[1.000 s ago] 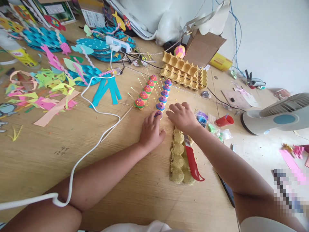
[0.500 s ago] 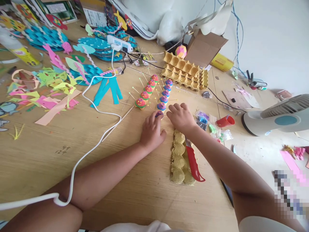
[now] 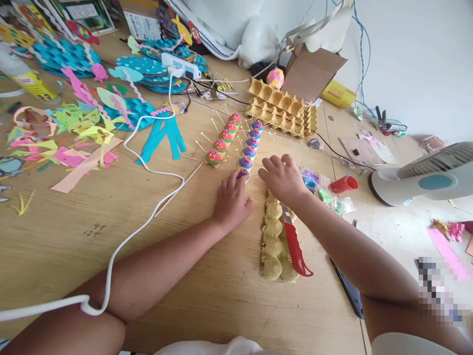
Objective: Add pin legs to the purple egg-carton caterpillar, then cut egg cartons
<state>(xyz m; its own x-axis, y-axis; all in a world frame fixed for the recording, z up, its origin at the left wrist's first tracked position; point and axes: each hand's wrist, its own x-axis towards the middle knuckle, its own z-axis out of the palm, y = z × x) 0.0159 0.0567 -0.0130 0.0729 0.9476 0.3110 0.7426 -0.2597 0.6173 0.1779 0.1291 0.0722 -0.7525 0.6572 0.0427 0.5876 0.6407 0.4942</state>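
Observation:
Two rows of painted egg-carton cups, like caterpillars with pins sticking out at their sides, stand on the table. The purple-and-blue caterpillar (image 3: 249, 151) is nearest my hands. The red-and-green caterpillar (image 3: 220, 145) is to its left. My left hand (image 3: 232, 201) has its fingertips on the near end of the purple-and-blue one, holding it, with the thumb out to the side. Just right of that end, my right hand (image 3: 284, 180) is apart from it with curled fingers; whatever they pinch is hidden. Below the right hand, a red-handled knife (image 3: 294, 246) lies on an upturned egg-carton strip (image 3: 272, 246).
More egg cartons (image 3: 275, 111) lie at the back. Paper scraps (image 3: 74, 133) and blue woven discs (image 3: 136, 74) spread across the left. A white cable (image 3: 148, 222) runs from a power strip (image 3: 180, 65) over my left arm. At right are a red cup (image 3: 343, 184) and a fan (image 3: 424, 175).
My right hand has moved slightly right, away from the near end of the purple-and-blue caterpillar. My left hand stays on it. The view has shifted a little.

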